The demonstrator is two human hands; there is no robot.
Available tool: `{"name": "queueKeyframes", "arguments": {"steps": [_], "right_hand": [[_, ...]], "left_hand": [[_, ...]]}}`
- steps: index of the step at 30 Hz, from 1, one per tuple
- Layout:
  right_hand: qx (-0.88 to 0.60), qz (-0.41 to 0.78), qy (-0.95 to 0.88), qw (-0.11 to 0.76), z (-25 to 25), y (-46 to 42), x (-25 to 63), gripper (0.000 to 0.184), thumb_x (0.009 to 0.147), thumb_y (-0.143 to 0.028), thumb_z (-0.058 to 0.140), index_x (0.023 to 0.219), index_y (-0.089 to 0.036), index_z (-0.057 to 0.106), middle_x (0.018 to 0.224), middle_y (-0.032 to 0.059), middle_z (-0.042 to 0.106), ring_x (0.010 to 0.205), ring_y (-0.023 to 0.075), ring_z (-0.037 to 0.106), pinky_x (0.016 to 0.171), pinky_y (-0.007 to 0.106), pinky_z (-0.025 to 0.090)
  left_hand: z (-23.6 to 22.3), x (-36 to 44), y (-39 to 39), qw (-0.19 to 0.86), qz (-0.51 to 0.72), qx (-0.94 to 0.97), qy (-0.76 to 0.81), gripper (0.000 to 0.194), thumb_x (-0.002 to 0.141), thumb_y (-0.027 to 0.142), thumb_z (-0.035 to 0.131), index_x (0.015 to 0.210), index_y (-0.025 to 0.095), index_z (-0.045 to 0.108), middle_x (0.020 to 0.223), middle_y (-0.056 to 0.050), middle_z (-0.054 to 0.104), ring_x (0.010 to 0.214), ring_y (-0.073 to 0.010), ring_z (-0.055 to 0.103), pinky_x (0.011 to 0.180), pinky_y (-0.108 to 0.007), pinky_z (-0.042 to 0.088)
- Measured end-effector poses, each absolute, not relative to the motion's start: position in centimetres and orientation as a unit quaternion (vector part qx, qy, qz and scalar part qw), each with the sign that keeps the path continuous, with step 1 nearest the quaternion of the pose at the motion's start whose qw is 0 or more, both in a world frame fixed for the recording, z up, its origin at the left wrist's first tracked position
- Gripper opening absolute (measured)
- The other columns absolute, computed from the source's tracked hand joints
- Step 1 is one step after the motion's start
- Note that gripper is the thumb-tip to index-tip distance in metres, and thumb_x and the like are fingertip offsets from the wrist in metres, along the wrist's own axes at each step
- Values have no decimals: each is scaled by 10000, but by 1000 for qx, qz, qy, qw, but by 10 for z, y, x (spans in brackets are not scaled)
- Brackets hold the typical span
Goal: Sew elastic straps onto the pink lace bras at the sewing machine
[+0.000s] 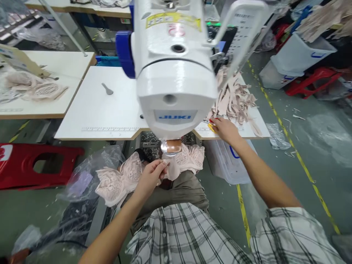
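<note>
My left hand [151,176] is closed, thumb and fingers pinching the edge of a pale pink lace bra [189,157] under the head of the sewing machine [176,91]. More pale pink lace cups [119,179] spread over my lap to the left of that hand. My right hand [227,130] reaches to the table's front edge, its fingers around the red and yellow handles of a small pair of scissors [211,126]. The scissor blades point left and are partly hidden by the machine head.
A heap of pale pink fabric strips [233,99] lies right of the machine. On the white table [79,99] rests a grey spoon-shaped tool [107,89]. Below are a clear plastic bin [233,170] and a red stool [41,165]. White bins [299,55] stand at right.
</note>
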State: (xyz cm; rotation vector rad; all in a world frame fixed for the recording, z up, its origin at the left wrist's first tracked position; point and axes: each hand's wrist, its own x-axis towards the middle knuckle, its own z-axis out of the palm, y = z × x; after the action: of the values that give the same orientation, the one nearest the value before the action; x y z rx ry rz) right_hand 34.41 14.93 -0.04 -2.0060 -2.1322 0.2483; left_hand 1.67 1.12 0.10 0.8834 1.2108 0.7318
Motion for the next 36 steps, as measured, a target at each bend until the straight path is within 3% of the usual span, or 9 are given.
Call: {"name": "queueKeyframes", "arguments": {"steps": [3, 5, 8, 10, 17, 24, 29, 32, 36], "right_hand": [[-659, 70, -747, 61, -3, 134, 350, 271, 900, -260, 587, 1101, -114, 697, 929, 206, 697, 804, 275, 644, 648, 362, 428], [-644, 66, -759, 65, -4, 103, 350, 371, 958, -407, 512, 1119, -124, 689, 953, 224, 690, 791, 259, 644, 582, 353, 403], [-620, 90, -766, 145, 2, 44, 342, 405, 960, -512, 467, 1092, -196, 682, 856, 130, 690, 725, 246, 644, 548, 343, 451], [-607, 156, -759, 176, 8, 7, 326, 312, 923, -471, 543, 1069, -225, 668, 803, 72, 671, 559, 184, 578, 476, 316, 456], [-525, 245, -792, 194, 15, -31, 257, 260, 887, -333, 612, 1126, -234, 638, 1089, 107, 687, 639, 162, 629, 531, 299, 554], [-484, 253, -817, 186, 3, -15, 239, 262, 923, -360, 607, 1142, -223, 648, 1064, 87, 714, 591, 144, 611, 595, 308, 564], [-514, 292, -783, 195, 5, -20, 251, 232, 928, -357, 593, 1119, -257, 679, 962, 60, 721, 721, 179, 669, 590, 286, 542], [-547, 336, -736, 216, 6, -27, 258, 218, 871, -296, 615, 1078, -251, 670, 930, 59, 683, 609, 147, 595, 479, 257, 480], [-532, 361, -731, 228, 6, -32, 254, 312, 796, -225, 609, 1107, -243, 602, 985, 67, 645, 644, 143, 579, 558, 276, 517]], "left_hand": [[-2, 17, 11, 718, 349, 337, 499, 345, 799, 480, 653, 692, 167, 556, 627, 34, 490, 517, -69, 380, 498, -211, 318], [-4, 15, 12, 739, 365, 302, 479, 331, 772, 460, 682, 694, 161, 564, 657, 26, 520, 529, -65, 401, 532, -218, 356], [-2, 12, 15, 757, 375, 260, 468, 324, 742, 448, 713, 707, 156, 578, 666, 21, 537, 527, -61, 408, 551, -227, 383], [-1, 11, 16, 761, 374, 252, 467, 316, 739, 438, 721, 704, 155, 584, 668, 18, 542, 528, -61, 413, 548, -227, 385], [-2, 11, 14, 742, 354, 296, 486, 322, 784, 437, 689, 663, 155, 590, 647, -1, 538, 538, -76, 439, 489, -212, 330], [-1, 11, 12, 706, 341, 345, 517, 228, 814, 330, 572, 663, 159, 580, 685, -10, 584, 550, -84, 465, 512, -211, 360], [0, 3, 12, 721, 327, 338, 510, 178, 763, 241, 512, 610, 161, 556, 587, 20, 487, 507, -75, 376, 482, -210, 275], [-1, -1, 12, 750, 341, 308, 476, 213, 787, 308, 570, 645, 150, 575, 601, 27, 495, 487, -55, 333, 481, -209, 250], [-9, -1, 13, 757, 374, 276, 459, 353, 752, 476, 697, 697, 136, 616, 560, 53, 476, 450, -36, 327, 458, -197, 236]]}}
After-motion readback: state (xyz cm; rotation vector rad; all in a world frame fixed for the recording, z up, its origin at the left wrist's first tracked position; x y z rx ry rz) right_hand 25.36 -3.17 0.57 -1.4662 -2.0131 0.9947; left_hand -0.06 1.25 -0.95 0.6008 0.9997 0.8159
